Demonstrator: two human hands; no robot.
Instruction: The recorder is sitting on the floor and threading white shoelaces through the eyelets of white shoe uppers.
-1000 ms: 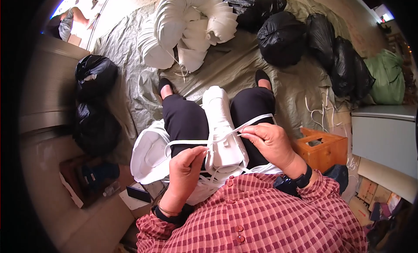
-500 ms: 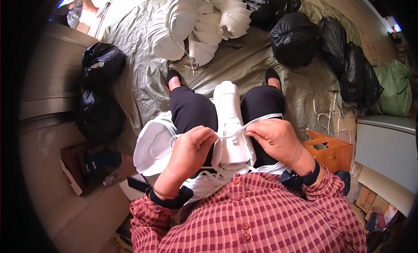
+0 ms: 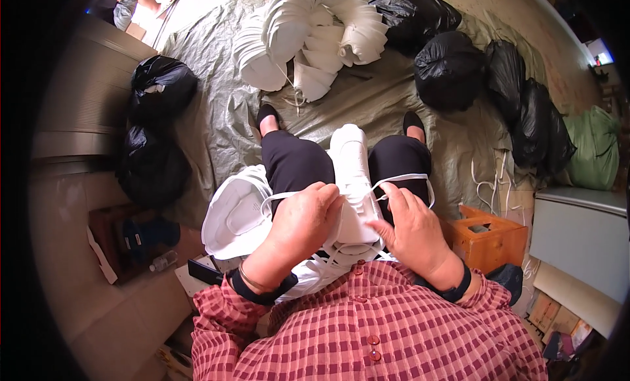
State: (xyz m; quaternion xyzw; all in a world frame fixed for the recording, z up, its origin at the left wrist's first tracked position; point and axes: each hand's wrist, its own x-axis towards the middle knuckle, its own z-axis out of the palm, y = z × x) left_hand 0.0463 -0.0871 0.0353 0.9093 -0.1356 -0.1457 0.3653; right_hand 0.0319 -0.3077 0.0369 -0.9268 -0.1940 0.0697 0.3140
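Observation:
Between my knees lies a white sneaker upper (image 3: 351, 158), its toe pointing away from me. White shoelace (image 3: 420, 176) runs out of its eyelets to both sides. My left hand (image 3: 305, 217) is closed at the left edge of the upper, with a lace loop coming out of its fingers; the fingertips are partly hidden. Over the right edge hovers my right hand (image 3: 417, 233), thumb and fingers apart, the lace passing by its fingertips. Left of my leg rests a stack of more white uppers (image 3: 233, 214), and loose laces (image 3: 315, 266) lie in my lap.
A big heap of nested white uppers (image 3: 308, 37) sits ahead on a grey-green tarp (image 3: 367, 96). Black bags (image 3: 449, 69) stand at right and left, with a green sack (image 3: 590, 148) farther right. A wooden stool (image 3: 489, 240) is by my right side.
My right hand has opened its pinch, and the lace now loops loosely beyond it. My left hand has moved right and closer to the upper. The stretched lace between the hands has slackened.

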